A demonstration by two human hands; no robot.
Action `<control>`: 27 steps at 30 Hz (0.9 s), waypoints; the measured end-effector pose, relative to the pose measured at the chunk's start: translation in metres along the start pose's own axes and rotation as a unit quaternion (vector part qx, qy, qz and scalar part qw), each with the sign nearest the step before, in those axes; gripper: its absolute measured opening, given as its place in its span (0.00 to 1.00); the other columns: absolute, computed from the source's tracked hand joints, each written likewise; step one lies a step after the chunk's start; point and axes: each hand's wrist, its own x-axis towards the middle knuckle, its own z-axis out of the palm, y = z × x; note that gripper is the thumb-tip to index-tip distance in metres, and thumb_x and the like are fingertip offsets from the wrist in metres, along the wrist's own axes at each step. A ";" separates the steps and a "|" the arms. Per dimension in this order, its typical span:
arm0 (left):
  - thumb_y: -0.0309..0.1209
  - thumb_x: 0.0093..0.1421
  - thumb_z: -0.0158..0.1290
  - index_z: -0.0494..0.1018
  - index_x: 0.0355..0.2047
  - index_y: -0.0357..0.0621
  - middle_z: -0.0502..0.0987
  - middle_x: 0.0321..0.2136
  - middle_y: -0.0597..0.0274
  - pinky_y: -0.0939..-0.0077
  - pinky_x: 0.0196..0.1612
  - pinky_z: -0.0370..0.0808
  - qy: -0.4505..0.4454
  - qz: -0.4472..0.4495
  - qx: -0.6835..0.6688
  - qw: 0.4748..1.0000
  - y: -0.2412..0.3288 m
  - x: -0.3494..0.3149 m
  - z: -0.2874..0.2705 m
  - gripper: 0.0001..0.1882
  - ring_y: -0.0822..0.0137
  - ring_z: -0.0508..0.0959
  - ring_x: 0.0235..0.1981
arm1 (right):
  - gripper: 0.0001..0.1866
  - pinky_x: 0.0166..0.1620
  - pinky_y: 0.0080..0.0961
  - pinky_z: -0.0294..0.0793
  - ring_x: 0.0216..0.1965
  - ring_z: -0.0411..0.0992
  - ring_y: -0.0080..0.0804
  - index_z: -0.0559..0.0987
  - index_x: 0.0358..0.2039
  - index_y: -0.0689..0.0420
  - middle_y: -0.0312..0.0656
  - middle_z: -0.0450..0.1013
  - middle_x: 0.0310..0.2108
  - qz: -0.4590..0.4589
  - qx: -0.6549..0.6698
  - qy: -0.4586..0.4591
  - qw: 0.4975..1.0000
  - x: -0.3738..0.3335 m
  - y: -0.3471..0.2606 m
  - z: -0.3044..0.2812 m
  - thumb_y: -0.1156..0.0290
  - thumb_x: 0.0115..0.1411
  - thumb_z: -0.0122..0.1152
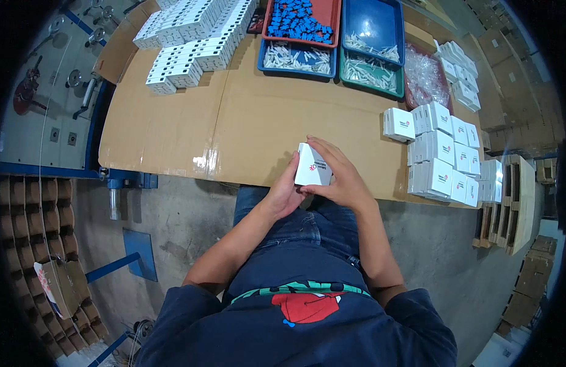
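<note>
Both my hands hold a small white square plastic case (309,171) with a printed red and dark mark, tilted above the near edge of the cardboard-covered table. My left hand (283,194) grips its left side and lower edge. My right hand (348,181) wraps the right side, fingers over the top and thumb at the bottom corner. Printed white cases of like size stand in stacks (442,147) to the right, and a small separate stack (398,124) sits just left of them.
Unprinted white housings (194,49) are piled at far left. At the back are a red tray (332,21) of blue parts, and blue (372,21) and green (350,82) trays of small white pieces. Clear plastic bags (425,76) lie beside them. Wooden pallets (511,202) stand at right.
</note>
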 end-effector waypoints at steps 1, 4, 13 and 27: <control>0.57 0.76 0.35 0.66 0.65 0.49 0.76 0.53 0.62 0.69 0.52 0.76 0.012 0.010 0.011 1.000 0.001 -0.001 0.002 0.31 0.68 0.77 0.52 | 0.52 0.70 0.42 0.62 0.70 0.61 0.51 0.67 0.68 0.56 0.49 0.65 0.68 -0.008 -0.011 0.008 1.000 -0.001 0.000 0.001 0.62 0.42 0.81; 0.55 0.76 0.38 0.67 0.63 0.46 0.76 0.52 0.62 0.71 0.52 0.75 0.054 0.047 0.084 0.994 0.000 -0.001 0.003 0.30 0.72 0.76 0.50 | 0.52 0.72 0.43 0.60 0.72 0.58 0.51 0.68 0.68 0.55 0.47 0.63 0.70 -0.013 -0.031 0.019 0.999 -0.003 0.004 0.002 0.64 0.41 0.81; 0.52 0.77 0.37 0.65 0.64 0.44 0.74 0.52 0.61 0.72 0.52 0.75 0.038 0.152 0.249 0.956 0.000 0.002 0.000 0.28 0.72 0.76 0.49 | 0.48 0.70 0.43 0.63 0.71 0.59 0.50 0.70 0.67 0.54 0.47 0.63 0.70 -0.043 -0.043 0.036 0.997 -0.005 0.001 0.002 0.67 0.43 0.79; 0.59 0.76 0.32 0.63 0.66 0.48 0.76 0.54 0.60 0.66 0.55 0.76 0.063 0.071 0.078 0.992 -0.003 0.001 0.010 0.33 0.66 0.78 0.54 | 0.46 0.67 0.39 0.66 0.67 0.65 0.50 0.68 0.67 0.57 0.50 0.66 0.66 -0.019 0.015 0.013 1.000 -0.005 -0.002 0.002 0.67 0.45 0.77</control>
